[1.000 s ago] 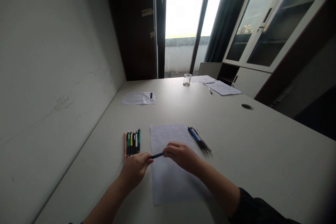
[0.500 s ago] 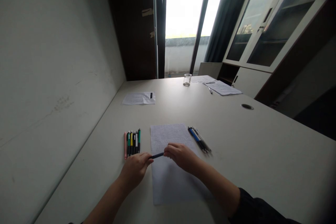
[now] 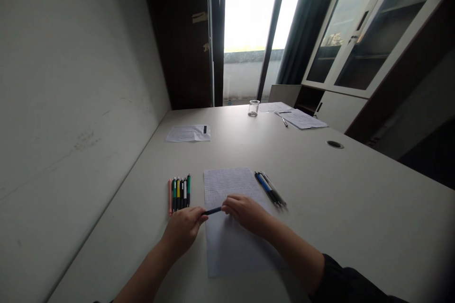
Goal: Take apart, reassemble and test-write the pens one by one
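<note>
Pen [image 3: 213,210], one: ends pinched in your closed grip, left hand [image 3: 182,229] and right hand [image 3: 245,210], nearer tabletop's [image 3: 305,165] left edge; virtually unmoved this past half-second, so still held.

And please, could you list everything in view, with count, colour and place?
Held pen: 1, dark, between both hands
Near sheet: 1, white, below the hands
Pen row: about 6, pink, green, yellow, black, white, left of near sheet
Pen group: several, blue, dark, grey, right of near sheet
Far-left sheet: 1, white, near wall
Glass jar: 1, clear, far edge
Papers: several, white, far right
Far pen: 1, silvery, by papers
Table hole: 1, dark, right
Table: 1, white, centre
Wall: 1, grey, left
Tall panel: 1, dark, back-left
Window: 1, bright, back
Curtain: 1, dark, beside window
Cabinet: 1, white, right
Left hand: 1, bare, on pen's left end
Right hand: 1, bare, on pen's right end
Sleeve: 1, dark, right arm
</note>
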A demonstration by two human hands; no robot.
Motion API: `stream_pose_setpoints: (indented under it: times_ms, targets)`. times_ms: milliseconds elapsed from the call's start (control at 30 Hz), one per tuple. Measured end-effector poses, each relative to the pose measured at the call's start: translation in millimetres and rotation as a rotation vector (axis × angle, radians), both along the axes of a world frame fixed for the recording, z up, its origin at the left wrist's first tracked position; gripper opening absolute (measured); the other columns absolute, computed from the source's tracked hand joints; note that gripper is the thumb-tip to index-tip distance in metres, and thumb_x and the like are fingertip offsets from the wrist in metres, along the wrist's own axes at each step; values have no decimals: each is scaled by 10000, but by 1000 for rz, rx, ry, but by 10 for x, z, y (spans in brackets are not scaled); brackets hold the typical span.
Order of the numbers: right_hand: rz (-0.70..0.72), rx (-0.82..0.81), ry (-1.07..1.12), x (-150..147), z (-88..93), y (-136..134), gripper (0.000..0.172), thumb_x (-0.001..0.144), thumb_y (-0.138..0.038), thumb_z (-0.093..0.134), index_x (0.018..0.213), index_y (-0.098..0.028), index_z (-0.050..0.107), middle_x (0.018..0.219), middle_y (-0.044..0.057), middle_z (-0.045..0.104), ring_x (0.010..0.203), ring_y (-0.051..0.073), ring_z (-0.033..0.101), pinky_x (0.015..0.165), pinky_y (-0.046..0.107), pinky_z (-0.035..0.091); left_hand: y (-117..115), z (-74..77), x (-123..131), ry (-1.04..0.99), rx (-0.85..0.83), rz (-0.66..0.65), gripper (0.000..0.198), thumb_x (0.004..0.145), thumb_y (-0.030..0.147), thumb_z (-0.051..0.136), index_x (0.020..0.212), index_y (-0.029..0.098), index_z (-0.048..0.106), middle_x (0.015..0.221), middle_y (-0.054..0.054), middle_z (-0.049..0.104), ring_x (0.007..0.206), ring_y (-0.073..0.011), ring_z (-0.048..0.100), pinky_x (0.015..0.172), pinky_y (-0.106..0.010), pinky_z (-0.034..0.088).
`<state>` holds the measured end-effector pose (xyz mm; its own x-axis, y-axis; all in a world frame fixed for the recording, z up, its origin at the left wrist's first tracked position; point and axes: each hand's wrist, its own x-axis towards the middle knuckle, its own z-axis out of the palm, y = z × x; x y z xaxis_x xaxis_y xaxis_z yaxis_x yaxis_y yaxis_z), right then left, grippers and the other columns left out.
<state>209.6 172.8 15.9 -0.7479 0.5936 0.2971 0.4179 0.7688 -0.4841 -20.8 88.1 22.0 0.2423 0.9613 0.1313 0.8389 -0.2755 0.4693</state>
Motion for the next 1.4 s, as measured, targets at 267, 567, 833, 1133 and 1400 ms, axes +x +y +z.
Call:
stream_pose_setpoints:
  times_ms: [267, 567, 833, 1133, 1400]
  targets:
    - [17, 84, 100, -8, -87, 14, 87, 955, -208, 582, 920, -181, 657, 851, 45, 675, 764, 170, 606, 705, 260, 458, 3, 10, -4, -32, -38, 10, 206, 985, 264, 463, 985, 230, 666, 935, -28, 720, 830, -192, 671, 703, -256, 449]
    - [35, 73, 130, 0, -24, 15, 165, 879, -277, 704, 1010, -190, 652, 894, 44, 685, 800, 181, 619, 738, 277, 483, 3, 9, 0, -30, -4, 9, 199, 993, 269, 459, 982, 228, 653, 934, -28, 714, 835, -197, 662, 707, -263, 448]
    - [25, 132, 98, -22, -77, 6, 128, 973, -216, 552, 915, -176, 659, 835, 50, 660, 751, 173, 597, 685, 271, 466, -8, 25, -2, -18, -13, 0, 185, 989, 253, 470, 991, 228, 654, 930, -22, 709, 834, -192, 653, 719, -266, 440]
    - [45, 146, 193, -17, -73, 12, 48, 955, -191, 581, 946, -188, 628, 876, 51, 663, 814, 188, 594, 731, 293, 475, -1, 33, 0, -83, -56, 6, 232, 994, 292, 444, 959, 232, 665, 910, -23, 711, 812, -189, 653, 692, -253, 432]
    - [22, 119, 112, -7, -44, 16, 121, 956, -291, 593, 937, -185, 647, 872, 56, 671, 820, 190, 596, 746, 297, 478, -12, 49, 6, -27, -41, 19, 245, 995, 302, 425, 917, 217, 642, 869, -36, 698, 781, -190, 641, 655, -259, 415]
